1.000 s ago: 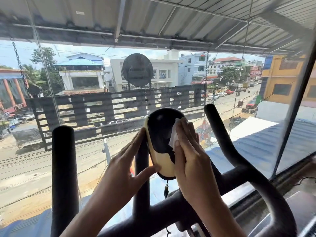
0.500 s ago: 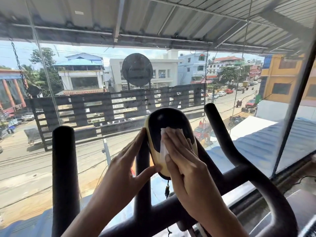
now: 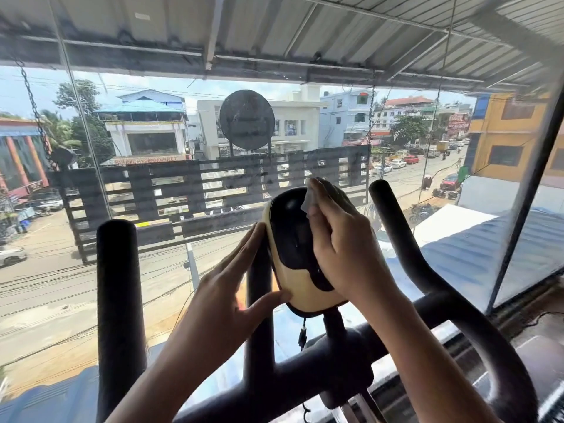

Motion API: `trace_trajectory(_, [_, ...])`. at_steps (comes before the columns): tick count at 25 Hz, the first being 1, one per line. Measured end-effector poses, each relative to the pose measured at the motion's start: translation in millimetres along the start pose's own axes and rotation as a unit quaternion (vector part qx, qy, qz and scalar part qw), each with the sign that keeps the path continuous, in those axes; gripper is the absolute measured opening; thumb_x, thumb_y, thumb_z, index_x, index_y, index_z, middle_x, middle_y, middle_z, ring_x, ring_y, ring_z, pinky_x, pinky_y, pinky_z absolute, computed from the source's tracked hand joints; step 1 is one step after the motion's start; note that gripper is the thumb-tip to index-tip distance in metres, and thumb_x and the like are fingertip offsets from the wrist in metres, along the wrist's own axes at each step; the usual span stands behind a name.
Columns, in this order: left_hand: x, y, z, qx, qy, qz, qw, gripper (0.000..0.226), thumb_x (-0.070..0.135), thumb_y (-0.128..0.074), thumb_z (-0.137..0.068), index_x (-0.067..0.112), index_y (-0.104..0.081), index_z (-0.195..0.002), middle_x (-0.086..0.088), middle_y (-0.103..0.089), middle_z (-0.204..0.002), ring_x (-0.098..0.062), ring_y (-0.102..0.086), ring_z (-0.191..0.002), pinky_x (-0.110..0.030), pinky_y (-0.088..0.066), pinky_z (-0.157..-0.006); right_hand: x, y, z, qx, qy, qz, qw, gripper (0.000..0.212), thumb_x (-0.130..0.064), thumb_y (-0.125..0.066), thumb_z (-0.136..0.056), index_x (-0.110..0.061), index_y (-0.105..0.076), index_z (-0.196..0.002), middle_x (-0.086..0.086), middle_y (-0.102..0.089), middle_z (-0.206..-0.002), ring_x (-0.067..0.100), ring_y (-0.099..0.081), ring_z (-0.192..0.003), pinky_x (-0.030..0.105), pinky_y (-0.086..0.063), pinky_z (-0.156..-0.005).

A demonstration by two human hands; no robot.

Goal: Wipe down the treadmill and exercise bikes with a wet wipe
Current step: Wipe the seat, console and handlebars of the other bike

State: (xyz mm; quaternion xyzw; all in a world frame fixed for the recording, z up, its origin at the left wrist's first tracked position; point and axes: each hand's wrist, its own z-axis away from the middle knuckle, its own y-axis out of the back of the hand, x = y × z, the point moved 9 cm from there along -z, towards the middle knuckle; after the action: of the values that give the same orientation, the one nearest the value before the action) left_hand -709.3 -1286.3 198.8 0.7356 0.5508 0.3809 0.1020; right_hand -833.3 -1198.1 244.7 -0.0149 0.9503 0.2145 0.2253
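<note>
Two hands on the bike console (image 3: 290, 239), centre frame: left hand (image 3: 232, 288) flat, straight fingers (image 3: 245, 248) bracing its left edge; right hand (image 3: 338, 239) curled over wet wipe (image 3: 308, 200) at upper right. Risks: hard push twists console on mount (image 3: 333, 323); wipe could slip out.

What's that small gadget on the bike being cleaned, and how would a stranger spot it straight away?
Find the glass wall facing the street, then the black handlebars before it. Between the bars, on a short stem, sits the console, an egg-shaped pod. Unlike the all-black bars, it has a cream rim around a glossy black face, and the right hand holds a wet wipe on it.
</note>
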Motion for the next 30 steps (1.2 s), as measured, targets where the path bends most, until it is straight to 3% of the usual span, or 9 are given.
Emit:
trace_trajectory(4, [-11, 12, 1, 0.049, 0.052, 0.057, 0.996, 0.064, 0.067, -0.048, -0.071, 0.074, -0.02, -0.128, 0.049, -0.03, -0.13, 0.001, -0.056, -0.069, 0.007, -0.034, -0.074, -38, -18, 6, -0.063, 0.133, 0.079, 0.986, 0.048, -0.027, -0.033, -0.096, -0.004, -0.054, -0.133, 0.009, -0.052, -0.14, 0.023, -0.035, -0.139, 0.043, -0.028, -0.114])
trace_trajectory(7, [-20, 18, 2, 0.079, 0.066, 0.085, 0.991, 0.062, 0.068, -0.046, -0.071, 0.072, -0.02, -0.127, 0.041, -0.04, -0.126, 0.017, -0.054, -0.101, 0.005, -0.033, -0.082, -53, -24, 35, -0.107, 0.214, 0.106, 0.965, 0.039, -0.017, -0.042, -0.096, -0.007, -0.058, -0.13, 0.003, -0.05, -0.142, 0.016, -0.027, -0.143, 0.04, -0.025, -0.116])
trace_trajectory(10, [-15, 15, 1, 0.062, 0.045, 0.068, 0.995, 0.069, 0.071, -0.05, -0.07, 0.066, -0.022, -0.133, 0.046, -0.037, -0.128, 0.019, -0.053, -0.1, 0.004, -0.033, -0.087, -41, -20, 84, -0.106, 0.235, 0.109, 0.96, 0.045, -0.004, -0.058, -0.087, -0.011, -0.057, -0.132, -0.002, -0.044, -0.147, 0.014, -0.025, -0.144, 0.036, -0.026, -0.116])
trace_trajectory(15, [14, -3, 1, 0.004, -0.077, -0.032, 0.997, 0.095, 0.057, -0.065, -0.073, 0.021, -0.025, -0.151, 0.023, -0.023, -0.152, 0.015, -0.022, -0.133, 0.0, -0.025, -0.101, 8, 10, 117, 0.018, 0.112, -0.008, 0.993, 0.04, -0.013, -0.052, -0.094, -0.008, -0.051, -0.134, 0.004, -0.044, -0.146, 0.024, -0.036, -0.139, 0.034, -0.038, -0.109])
trace_trajectory(18, [14, -2, 0, -0.002, -0.08, -0.025, 0.996, 0.092, 0.053, -0.065, -0.075, 0.021, -0.024, -0.151, 0.022, -0.012, -0.155, 0.01, -0.022, -0.136, -0.001, -0.027, -0.1, 26, 13, 87, 0.047, -0.015, -0.088, 0.995, 0.046, -0.023, -0.042, -0.098, -0.017, -0.037, -0.144, -0.006, -0.03, -0.153, 0.016, -0.027, -0.143, 0.032, -0.032, -0.112])
trace_trajectory(21, [17, 0, 2, 0.005, -0.08, -0.019, 0.997, 0.094, 0.047, -0.075, -0.074, 0.02, -0.028, -0.15, 0.025, -0.012, -0.154, 0.009, -0.028, -0.13, 0.003, -0.037, -0.085, -8, -4, 92, -0.015, 0.085, -0.012, 0.996, 0.047, -0.016, -0.044, -0.098, -0.013, -0.037, -0.144, -0.001, -0.029, -0.155, 0.017, -0.021, -0.145, 0.038, -0.027, -0.116])
trace_trajectory(23, [19, -1, 3, 0.008, -0.087, -0.025, 0.996, 0.096, 0.032, -0.082, -0.071, 0.018, -0.028, -0.149, 0.027, -0.009, -0.152, 0.01, -0.021, -0.116, -0.012, -0.037, -0.088, -20, -12, 107, -0.043, 0.153, 0.034, 0.987, 0.046, -0.013, -0.048, -0.096, -0.012, -0.042, -0.142, 0.0, -0.032, -0.154, 0.019, -0.023, -0.145, 0.038, -0.027, -0.116])
trace_trajectory(26, [15, -1, 1, 0.007, -0.076, -0.03, 0.997, 0.096, 0.031, -0.082, -0.069, 0.021, -0.029, -0.149, 0.028, -0.009, -0.152, 0.001, -0.034, -0.127, -0.011, -0.037, -0.088, 3, 3, 100, 0.006, 0.084, -0.003, 0.996, 0.045, -0.012, -0.044, -0.097, -0.008, -0.041, -0.142, 0.001, -0.034, -0.153, 0.02, -0.026, -0.144, 0.039, -0.026, -0.116])
trace_trajectory(30, [10, -4, 3, -0.003, -0.067, -0.031, 0.997, 0.097, 0.038, -0.078, -0.069, 0.026, -0.025, -0.15, 0.028, -0.011, -0.153, 0.016, -0.019, -0.134, 0.005, -0.021, -0.097, -1, 2, 106, 0.001, 0.098, 0.01, 0.995, 0.049, -0.002, -0.048, -0.093, -0.004, -0.041, -0.141, 0.005, -0.035, -0.153, 0.022, -0.026, -0.143, 0.038, -0.028, -0.115])
